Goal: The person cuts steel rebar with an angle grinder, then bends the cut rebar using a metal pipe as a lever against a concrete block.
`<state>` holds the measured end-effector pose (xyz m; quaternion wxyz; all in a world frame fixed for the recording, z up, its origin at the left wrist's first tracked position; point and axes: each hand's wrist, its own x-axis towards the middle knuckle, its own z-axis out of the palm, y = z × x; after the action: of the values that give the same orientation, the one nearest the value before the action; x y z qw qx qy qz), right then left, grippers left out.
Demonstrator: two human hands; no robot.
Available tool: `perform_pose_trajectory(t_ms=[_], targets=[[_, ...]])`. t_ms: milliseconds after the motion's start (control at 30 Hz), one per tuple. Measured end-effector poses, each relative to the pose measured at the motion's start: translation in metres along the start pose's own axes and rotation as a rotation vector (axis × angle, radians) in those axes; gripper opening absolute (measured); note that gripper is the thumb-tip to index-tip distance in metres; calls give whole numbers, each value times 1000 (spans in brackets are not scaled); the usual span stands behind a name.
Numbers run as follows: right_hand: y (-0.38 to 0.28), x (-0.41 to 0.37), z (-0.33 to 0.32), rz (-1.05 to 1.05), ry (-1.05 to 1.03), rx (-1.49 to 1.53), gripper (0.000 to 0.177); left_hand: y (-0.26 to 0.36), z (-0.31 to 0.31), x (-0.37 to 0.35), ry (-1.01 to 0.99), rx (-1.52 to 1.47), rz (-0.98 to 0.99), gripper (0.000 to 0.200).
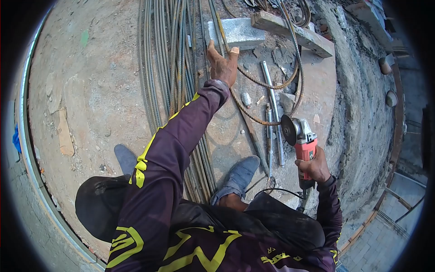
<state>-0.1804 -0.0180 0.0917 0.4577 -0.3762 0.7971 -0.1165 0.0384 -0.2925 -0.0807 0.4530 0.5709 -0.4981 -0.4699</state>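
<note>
My left hand (pixel 223 68) reaches forward, its thumb and fingers spread around rusty rebar rods that cross a pale concrete block (pixel 242 32); whether the fingers press on the rods is hard to tell. My right hand (pixel 314 166) is wrapped round the red body of an angle grinder (pixel 306 150). The grinder's dark disc (pixel 288 130) points up and left, beside the end of a bent rebar (pixel 263 121). A black cord (pixel 283 190) runs from the grinder's rear toward my legs.
A bundle of long rebar (pixel 172 59) lies left of my left arm. Metal pipes (pixel 273 104) lie between my shoe (pixel 242 174) and the grinder. A wooden plank (pixel 312 41) rests at the upper right. A rough concrete ledge (pixel 362 113) runs along the right.
</note>
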Motion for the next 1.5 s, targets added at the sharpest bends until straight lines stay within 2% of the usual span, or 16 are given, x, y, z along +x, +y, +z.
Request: perform_pose_trajectory(t_ms=[633,1500], targets=[[1,1,0,-9,-10,9,33,0,0,0,6,-1,2,94],[-4,-1,1,18,5,14,36,-4,2,1,9,50,-10,90]])
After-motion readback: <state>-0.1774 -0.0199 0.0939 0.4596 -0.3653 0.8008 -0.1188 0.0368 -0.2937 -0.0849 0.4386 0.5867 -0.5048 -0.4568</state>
